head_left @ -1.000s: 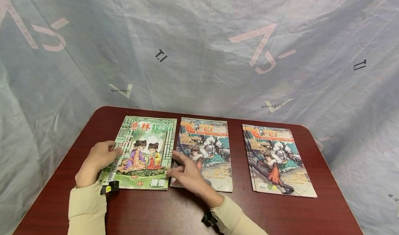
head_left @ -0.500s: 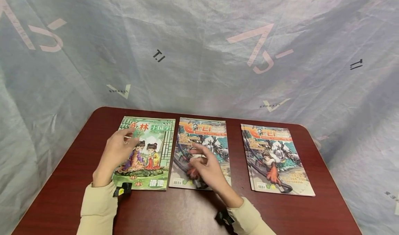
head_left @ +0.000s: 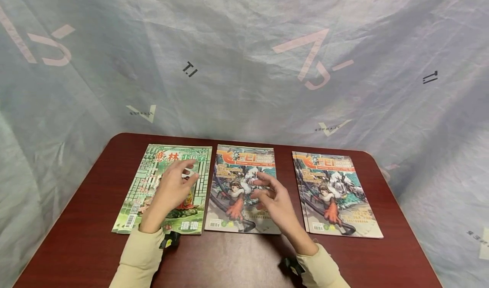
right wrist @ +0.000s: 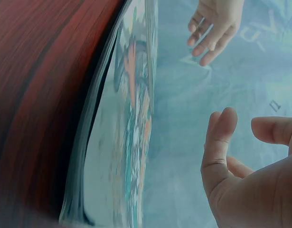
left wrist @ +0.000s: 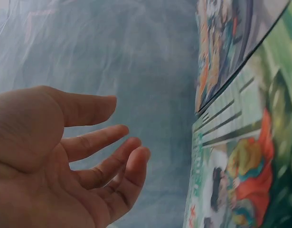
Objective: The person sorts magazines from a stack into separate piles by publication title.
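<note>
The table (head_left: 225, 260) is viewed from head height, forward and down. From each wrist, close, sideways-turned views are given; the left hand (head_left: 173, 188) is shared by both.

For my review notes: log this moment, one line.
left hand: empty, above green magazine | right hand: empty, above middle magazine | rightmost magazine: untouched

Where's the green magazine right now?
In the head view, the green magazine lies on the left side of the red-brown table, below the raised left hand. The middle magazine is just to its right.
</note>
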{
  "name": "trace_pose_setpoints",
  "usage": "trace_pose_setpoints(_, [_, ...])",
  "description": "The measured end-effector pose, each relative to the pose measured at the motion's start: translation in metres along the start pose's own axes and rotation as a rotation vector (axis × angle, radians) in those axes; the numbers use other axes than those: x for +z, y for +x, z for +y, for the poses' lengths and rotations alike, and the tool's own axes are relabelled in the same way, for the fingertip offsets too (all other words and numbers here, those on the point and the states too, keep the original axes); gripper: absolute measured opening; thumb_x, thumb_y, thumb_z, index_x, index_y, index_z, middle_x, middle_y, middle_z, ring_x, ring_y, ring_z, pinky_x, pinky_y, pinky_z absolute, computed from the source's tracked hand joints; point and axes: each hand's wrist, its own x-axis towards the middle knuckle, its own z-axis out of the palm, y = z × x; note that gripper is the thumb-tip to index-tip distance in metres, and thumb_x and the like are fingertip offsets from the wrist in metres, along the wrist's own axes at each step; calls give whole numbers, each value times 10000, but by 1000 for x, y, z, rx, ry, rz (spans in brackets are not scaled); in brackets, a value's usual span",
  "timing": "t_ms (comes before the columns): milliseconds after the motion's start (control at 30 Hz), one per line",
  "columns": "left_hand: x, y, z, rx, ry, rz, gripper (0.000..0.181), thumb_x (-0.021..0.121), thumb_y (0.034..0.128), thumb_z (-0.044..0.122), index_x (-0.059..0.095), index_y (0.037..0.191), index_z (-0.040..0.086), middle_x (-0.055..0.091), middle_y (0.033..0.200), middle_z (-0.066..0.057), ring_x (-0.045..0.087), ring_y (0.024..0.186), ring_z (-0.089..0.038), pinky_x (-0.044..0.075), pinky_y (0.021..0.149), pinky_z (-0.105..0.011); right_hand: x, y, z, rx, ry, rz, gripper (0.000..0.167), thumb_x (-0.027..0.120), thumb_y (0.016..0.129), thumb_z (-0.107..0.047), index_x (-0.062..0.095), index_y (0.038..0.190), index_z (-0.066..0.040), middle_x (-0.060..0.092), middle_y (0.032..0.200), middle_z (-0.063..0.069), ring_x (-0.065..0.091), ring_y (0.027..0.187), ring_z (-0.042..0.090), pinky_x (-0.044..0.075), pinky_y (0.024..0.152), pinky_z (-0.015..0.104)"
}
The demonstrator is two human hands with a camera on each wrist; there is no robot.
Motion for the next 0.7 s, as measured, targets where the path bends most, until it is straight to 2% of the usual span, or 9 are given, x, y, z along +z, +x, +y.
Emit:
trace_pose_setpoints(233, [17, 1, 4, 2, 45, -36, 450, 732, 1072, 108, 660, 1498, -17, 642, 1367, -258, 698, 982, -339, 602, 869, -533, -14, -2, 3, 6, -18, 32, 545, 635, 1074, 53, 538, 1607, -11, 621, 1414, 330, 772, 989, 340, 640, 706, 304])
trace_pose_setpoints(400, [26, 1, 4, -8, 42, -75, 459, 732, 1072, 109, 651, 1501, -33, 631, 1392, -266, 674, 905, -274, 588, 883, -539, -20, -1, 5, 2, -20, 47, 534, 632, 1073, 57, 543, 1596, -4, 625, 1408, 339, 775, 993, 343, 639, 703, 305])
trace_pose_setpoints(533, [35, -1, 4, -16, 48, -94, 481, 738, 1065, 102, 636, 1512, -44, 639, 1391, -271, 681, 1009, -337, 567, 939, -577, -25, 2, 9, 15, -38, 64, 517, 640, 1084, 36, 557, 1590, -30, 635, 1419, 328, 774, 983, 296, 631, 699, 305])
trace_pose_setpoints(700, [44, -1, 5, -59, 17, -106, 547, 729, 1071, 103, 570, 1577, -31, 662, 1372, -250, 676, 1170, -404, 572, 954, -589, -32, 5, 15, 45, -61, 86, 523, 637, 1090, 33, 547, 1602, -28, 628, 1434, 314, 761, 1004, 243, 622, 707, 293])
